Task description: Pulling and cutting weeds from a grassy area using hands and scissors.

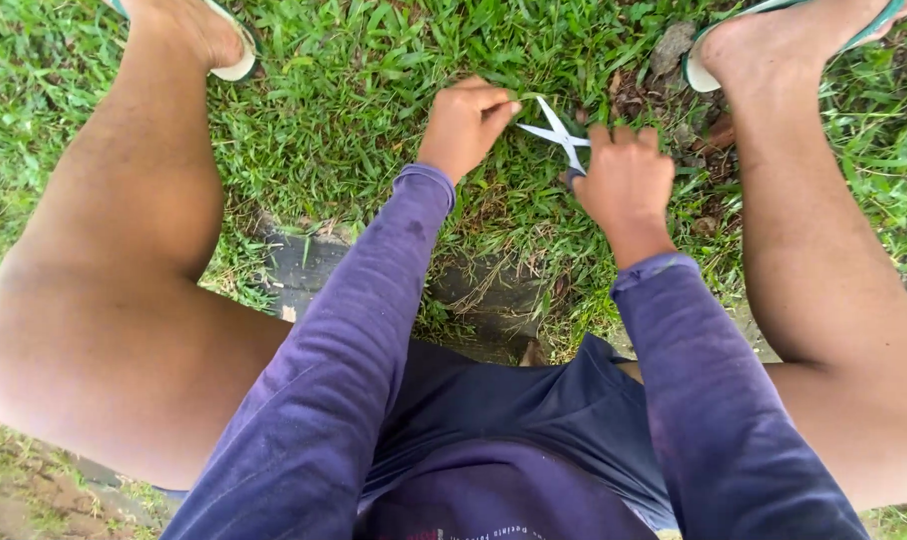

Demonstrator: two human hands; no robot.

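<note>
I am squatting over a patch of green grass (334,120). My left hand (466,122) pinches a tuft of grass blades (526,98) between thumb and fingers. My right hand (626,180) holds a pair of scissors (562,134) with silver blades, which are spread open and point toward the pinched tuft. The scissor handles are hidden inside my fist. Both arms wear purple long sleeves.
My bare knees frame the view left and right, with feet in sandals (236,62) (704,62) at the top. A dark stone slab (304,265) lies below the grass. A small rock (674,42) and dry leaves (709,135) sit near my right foot.
</note>
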